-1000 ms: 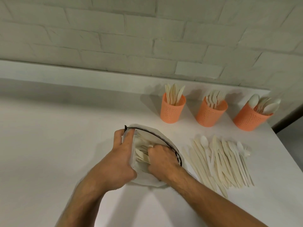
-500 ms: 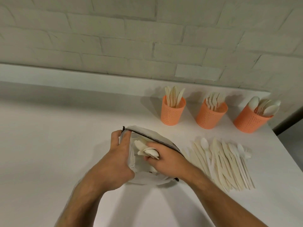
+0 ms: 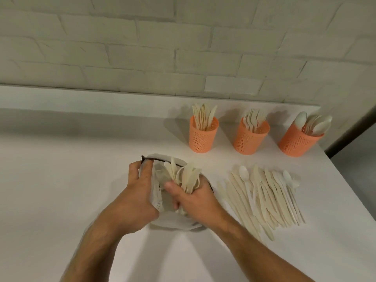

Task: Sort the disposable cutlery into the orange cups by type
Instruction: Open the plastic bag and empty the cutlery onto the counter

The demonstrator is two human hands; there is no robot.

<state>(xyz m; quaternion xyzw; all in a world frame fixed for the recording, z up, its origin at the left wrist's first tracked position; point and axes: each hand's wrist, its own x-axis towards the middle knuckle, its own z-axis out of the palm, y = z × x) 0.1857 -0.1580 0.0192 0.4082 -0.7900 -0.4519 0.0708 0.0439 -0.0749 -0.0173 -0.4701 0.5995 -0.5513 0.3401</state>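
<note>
A white pouch with a dark zip edge lies open on the white table. My left hand grips its left rim and holds it open. My right hand grips a bundle of cream cutlery that sticks up out of the pouch mouth. Three orange cups stand at the back right: the left cup holds knives, the middle cup holds forks, the right cup holds spoons. A loose pile of mixed cutlery lies to the right of the pouch.
The table's right edge runs diagonally close to the loose pile and the spoon cup. A pale brick wall with a low ledge backs the table. The left half of the table surface is bare white.
My right hand was deep inside the pouch; it has closed round a bundle of cutlery and lifted it up out of the opening. My left hand has stayed on the pouch rim.
</note>
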